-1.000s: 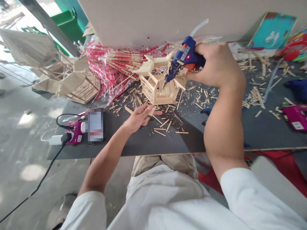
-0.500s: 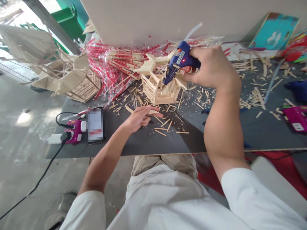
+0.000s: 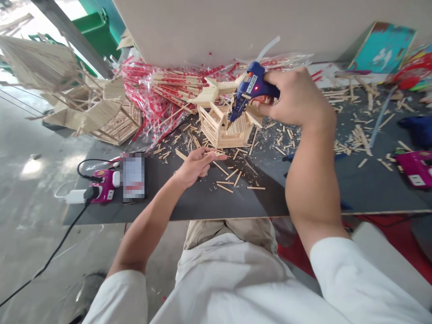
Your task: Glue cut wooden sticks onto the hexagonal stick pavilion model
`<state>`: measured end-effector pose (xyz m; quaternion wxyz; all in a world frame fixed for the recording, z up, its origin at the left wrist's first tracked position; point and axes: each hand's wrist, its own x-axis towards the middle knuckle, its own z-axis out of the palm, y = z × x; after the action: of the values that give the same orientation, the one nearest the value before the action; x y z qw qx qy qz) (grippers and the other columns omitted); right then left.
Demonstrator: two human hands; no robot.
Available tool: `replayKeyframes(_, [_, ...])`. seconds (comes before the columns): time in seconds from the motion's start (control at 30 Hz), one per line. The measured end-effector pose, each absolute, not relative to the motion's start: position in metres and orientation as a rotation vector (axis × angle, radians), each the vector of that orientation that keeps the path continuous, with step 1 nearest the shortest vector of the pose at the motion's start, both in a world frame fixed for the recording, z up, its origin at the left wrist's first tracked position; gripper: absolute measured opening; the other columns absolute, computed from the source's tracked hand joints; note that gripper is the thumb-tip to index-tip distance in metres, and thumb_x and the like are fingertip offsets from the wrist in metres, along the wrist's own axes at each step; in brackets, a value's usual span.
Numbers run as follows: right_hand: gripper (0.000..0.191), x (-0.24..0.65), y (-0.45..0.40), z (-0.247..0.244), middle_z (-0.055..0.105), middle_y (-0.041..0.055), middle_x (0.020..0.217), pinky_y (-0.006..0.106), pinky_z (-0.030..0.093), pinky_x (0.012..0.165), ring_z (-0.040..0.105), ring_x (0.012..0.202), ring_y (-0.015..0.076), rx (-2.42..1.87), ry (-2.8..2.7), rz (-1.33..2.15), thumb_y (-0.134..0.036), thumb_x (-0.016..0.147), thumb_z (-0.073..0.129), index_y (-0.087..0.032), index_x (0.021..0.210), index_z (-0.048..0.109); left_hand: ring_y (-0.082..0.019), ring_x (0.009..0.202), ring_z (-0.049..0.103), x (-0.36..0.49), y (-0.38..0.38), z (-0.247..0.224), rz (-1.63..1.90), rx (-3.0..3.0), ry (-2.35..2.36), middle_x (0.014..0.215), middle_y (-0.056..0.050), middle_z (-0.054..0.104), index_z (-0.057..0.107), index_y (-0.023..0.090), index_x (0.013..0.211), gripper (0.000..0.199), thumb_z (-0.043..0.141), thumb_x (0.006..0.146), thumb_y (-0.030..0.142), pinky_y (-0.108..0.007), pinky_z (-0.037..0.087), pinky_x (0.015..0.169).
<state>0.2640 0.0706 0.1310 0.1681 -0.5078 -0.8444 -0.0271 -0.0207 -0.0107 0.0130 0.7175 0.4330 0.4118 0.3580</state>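
My right hand is wrapped round the grip of a blue hot glue gun with a lit red light and a clear glue stick out of its back. The gun's nozzle points down at the rim of a small many-sided wooden stick model; whether it touches, I cannot tell. Just in front of the model, my left hand is closed, thumb and fingers pinching a short wooden stick. Several loose sticks lie beside that hand on the dark tabletop.
Red-and-clear plastic wrappers with sticks lie behind the model. A larger stick model stands at left. A phone and purple power strip lie front left; another purple strip is at right. Stick scraps litter the table.
The left hand's fingers have closed in more on the stick, and the hand has turned slightly. My right hand and the glue gun have shifted very slightly left and down.
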Motion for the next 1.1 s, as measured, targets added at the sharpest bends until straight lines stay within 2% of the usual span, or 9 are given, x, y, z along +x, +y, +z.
replayKeyframes(0.3, [0.023,0.2624,0.0682,0.1353,0.076,0.0053,0.106,0.042,0.047,0.082,0.067,0.092,0.0296,-1.449,-2.387,0.049,-0.048,0.090,0.063,-0.034,0.107,0.068,0.002,0.042,0.025,-0.0216,-0.0068,0.0080,0.917,0.993,0.946,0.114,-0.015,0.081,0.056,0.017,0.101,0.049,0.083,0.085,0.054,-0.018,0.016,0.040])
replayKeyframes(0.47, [0.018,0.2614,0.0681,0.1337,0.076,0.0012,0.103,0.043,0.048,0.083,0.067,0.092,0.0298,-1.438,-2.359,0.071,-0.045,0.088,0.064,-0.040,0.105,0.070,0.002,0.041,0.024,-0.0221,-0.0072,0.0134,0.934,0.975,0.954,0.106,-0.012,0.082,0.054,0.018,0.100,0.048,0.085,0.084,0.052,-0.018,0.014,0.040])
replayKeyframes(0.57, [0.022,0.2588,0.0690,0.1331,0.077,0.0014,0.104,0.044,0.049,0.085,0.067,0.094,0.0308,-1.484,-2.353,0.089,-0.046,0.085,0.065,-0.039,0.105,0.070,0.002,0.040,0.024,-0.0223,-0.0077,0.0153,0.909,0.985,0.957,0.102,-0.010,0.082,0.055,0.018,0.100,0.047,0.084,0.084,0.052,-0.019,0.013,0.040])
replayKeyframes(0.77, [0.023,0.2602,0.0674,0.1354,0.077,0.0018,0.111,0.041,0.048,0.086,0.065,0.094,0.0265,-1.483,-2.386,0.068,-0.046,0.090,0.061,-0.039,0.110,0.068,0.001,0.040,0.023,-0.0228,-0.0075,0.0125,0.885,0.992,0.965,0.098,-0.010,0.081,0.057,0.018,0.102,0.048,0.083,0.084,0.054,-0.019,0.012,0.041])
replayKeyframes(1.1, [0.023,0.2645,0.0686,0.1324,0.076,0.0032,0.105,0.040,0.046,0.082,0.064,0.088,0.0263,-1.435,-2.379,0.052,-0.044,0.090,0.062,-0.038,0.111,0.067,0.001,0.041,0.024,-0.0232,-0.0075,0.0109,0.878,1.019,0.960,0.097,-0.009,0.081,0.057,0.018,0.102,0.044,0.081,0.087,0.052,-0.018,0.013,0.041])
